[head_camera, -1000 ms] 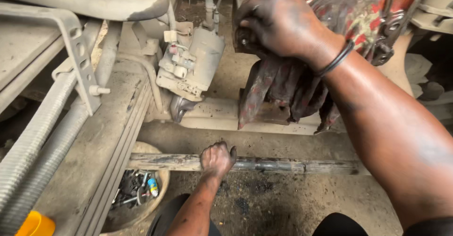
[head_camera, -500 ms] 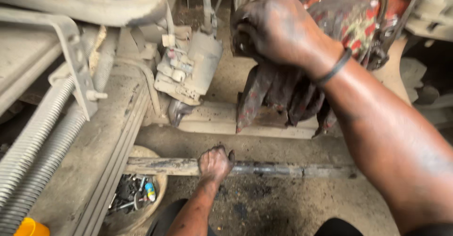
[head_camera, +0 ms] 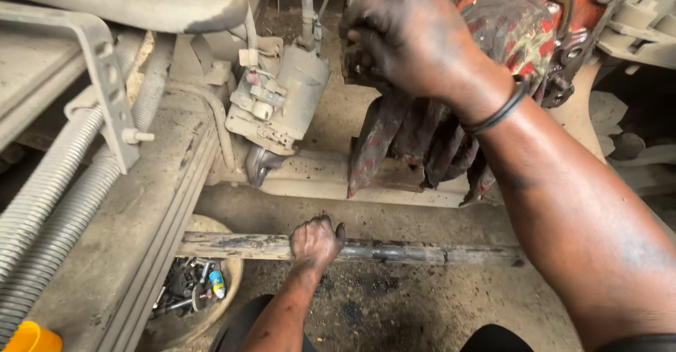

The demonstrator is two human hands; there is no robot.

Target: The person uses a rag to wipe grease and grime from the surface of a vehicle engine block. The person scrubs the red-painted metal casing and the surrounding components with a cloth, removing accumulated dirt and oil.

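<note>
The left hand (head_camera: 315, 243) is low in the scene, its fingers closed around a long, dirty metal bar (head_camera: 422, 253) that lies horizontally across the ground, running from the left of the hand well out to the right. The right hand (head_camera: 415, 39) is raised at the far upper centre, fingers curled and pressed against the top of a red, grease-stained cast housing (head_camera: 521, 35); whether the fingers enclose a separate part there cannot be told. A dark band (head_camera: 500, 112) circles the right wrist. Below the right hand, worn red ribs (head_camera: 408, 141) of the same assembly hang down toward a pale horizontal beam (head_camera: 317, 176). Just left of the right hand, a grey cylindrical valve unit (head_camera: 282, 98) with small fittings is mounted, with hoses (head_camera: 306, 7) entering it from above. At the far left, two corrugated grey hoses (head_camera: 56, 190) run diagonally beside a flat chassis rail (head_camera: 127, 239) and a grey metal bracket (head_camera: 105, 84). In the near left, a shallow round pan (head_camera: 232, 281) holds assorted small tools and bolts, and a yellow object (head_camera: 28, 339) shows at the bottom left corner.
</note>
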